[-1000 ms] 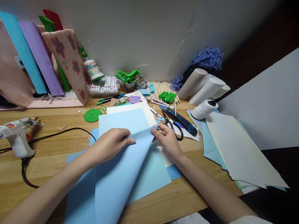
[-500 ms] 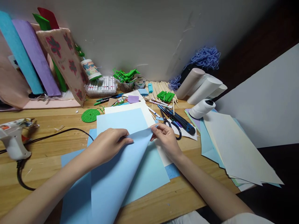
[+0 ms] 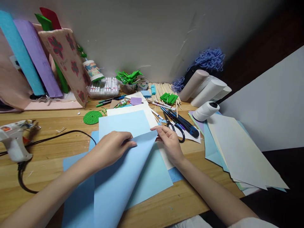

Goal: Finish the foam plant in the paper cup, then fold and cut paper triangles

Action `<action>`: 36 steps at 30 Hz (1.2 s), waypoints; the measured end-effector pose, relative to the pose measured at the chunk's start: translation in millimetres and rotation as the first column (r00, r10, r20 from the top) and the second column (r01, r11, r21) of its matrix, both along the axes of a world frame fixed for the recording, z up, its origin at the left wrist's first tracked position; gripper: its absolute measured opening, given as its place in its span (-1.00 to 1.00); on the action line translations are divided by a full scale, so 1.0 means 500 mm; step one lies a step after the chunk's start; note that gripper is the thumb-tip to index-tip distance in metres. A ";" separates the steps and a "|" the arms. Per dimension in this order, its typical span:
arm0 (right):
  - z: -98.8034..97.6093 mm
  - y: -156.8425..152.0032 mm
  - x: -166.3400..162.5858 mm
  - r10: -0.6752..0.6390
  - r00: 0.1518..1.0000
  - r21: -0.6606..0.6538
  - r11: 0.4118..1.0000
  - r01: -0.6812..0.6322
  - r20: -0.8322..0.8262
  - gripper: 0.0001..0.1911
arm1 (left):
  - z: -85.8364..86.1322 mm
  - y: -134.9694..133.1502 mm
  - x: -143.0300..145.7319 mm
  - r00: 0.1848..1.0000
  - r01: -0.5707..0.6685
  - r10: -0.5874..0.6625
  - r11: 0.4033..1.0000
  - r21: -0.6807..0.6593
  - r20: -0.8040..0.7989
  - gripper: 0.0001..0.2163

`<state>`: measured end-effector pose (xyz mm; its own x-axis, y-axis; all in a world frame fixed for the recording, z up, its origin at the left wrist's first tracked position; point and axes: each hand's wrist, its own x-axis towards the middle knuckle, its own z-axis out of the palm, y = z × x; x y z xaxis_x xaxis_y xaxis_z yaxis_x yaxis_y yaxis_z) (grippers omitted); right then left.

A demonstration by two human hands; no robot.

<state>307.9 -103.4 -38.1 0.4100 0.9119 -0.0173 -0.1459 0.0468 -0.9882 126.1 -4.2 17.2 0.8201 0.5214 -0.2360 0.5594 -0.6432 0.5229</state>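
A large light blue paper sheet (image 3: 123,177) lies folded over in front of me on the wooden desk (image 3: 47,152). My left hand (image 3: 111,147) rests on the folded edge, fingers closed and pinching it near the middle. My right hand (image 3: 169,141) pinches the sheet's raised upper corner between thumb and fingers. Under it lie a paler blue sheet (image 3: 123,122) and a cream sheet (image 3: 142,109).
Black scissors (image 3: 174,126) and pens (image 3: 182,122) lie just right of my right hand. A glue gun (image 3: 13,141) with a black cord sits at the left edge. A stack of pale sheets (image 3: 237,148) and a white roll (image 3: 205,110) lie to the right. Markers, wooden sticks and rolled coloured papers line the wall.
My right hand has drawn the sheet's corner slightly left and down toward the fold. My left hand has stayed in place on the edge.
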 end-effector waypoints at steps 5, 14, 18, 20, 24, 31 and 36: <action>-0.012 0.005 0.007 0.070 0.997 -0.056 0.996 -0.070 -0.014 -0.77 | -0.006 0.005 -0.001 1.000 0.013 -0.013 1.000 0.003 0.004 -0.72; -0.001 0.005 0.005 0.012 1.000 -0.066 0.998 -0.012 0.008 -0.69 | -0.007 0.004 0.003 1.000 0.022 -0.022 1.000 0.004 0.015 -0.72; -0.005 0.002 -0.003 0.008 0.999 -0.075 0.997 -0.011 -0.043 -0.69 | -0.009 0.006 0.006 0.997 0.020 -0.016 0.999 -0.049 0.078 -0.73; -0.006 0.000 -0.007 0.082 0.995 -0.105 0.991 -0.088 -0.060 -0.72 | -0.013 0.006 0.008 0.994 -0.013 0.023 0.996 -0.087 0.110 -0.73; -0.004 -0.001 -0.010 0.101 0.995 -0.188 0.977 -0.102 -0.014 -0.68 | -0.026 0.008 0.011 0.986 -0.039 0.061 0.990 -0.136 0.158 -0.70; -0.008 -0.001 0.011 -0.033 0.997 -0.125 0.991 0.043 0.076 -0.71 | -0.020 0.029 -0.011 0.994 -0.012 0.034 0.980 -0.198 0.108 -0.60; -0.005 -0.006 0.012 -0.102 0.989 -0.045 0.993 0.108 0.108 -0.76 | 0.006 0.038 -0.035 0.999 0.027 -0.018 0.959 -0.282 0.033 -0.60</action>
